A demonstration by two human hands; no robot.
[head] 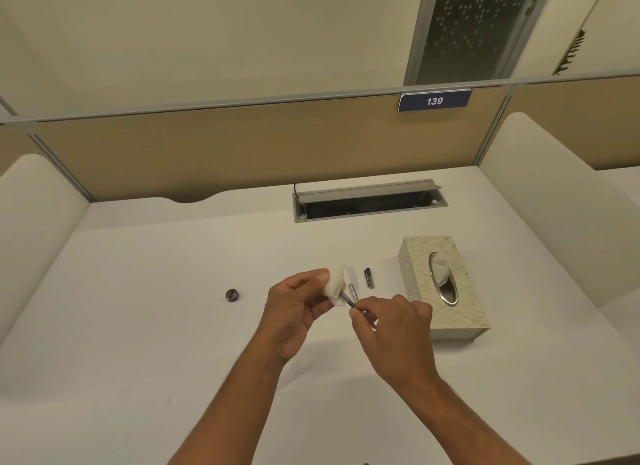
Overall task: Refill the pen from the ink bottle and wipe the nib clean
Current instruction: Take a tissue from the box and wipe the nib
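My left hand (pixel 298 308) pinches a folded white tissue (pixel 335 284) above the white desk. The tissue is wrapped around the front end of a thin dark pen (pixel 348 301), so the nib is hidden. My right hand (pixel 394 322) grips the rear of the pen, which slants up to the left into the tissue. A dark pen part (pixel 369 277) lies on the desk just beyond my hands, with a small clear and silver part (pixel 352 290) beside it. A round dark bottle cap (pixel 232 295) lies to the left. No ink bottle is visible.
A patterned tissue box (pixel 446 322) with an oval metal-rimmed opening stands at the right, close to my right hand. An open cable tray (pixel 369 201) is set into the desk at the back. Partition walls enclose the desk on three sides.
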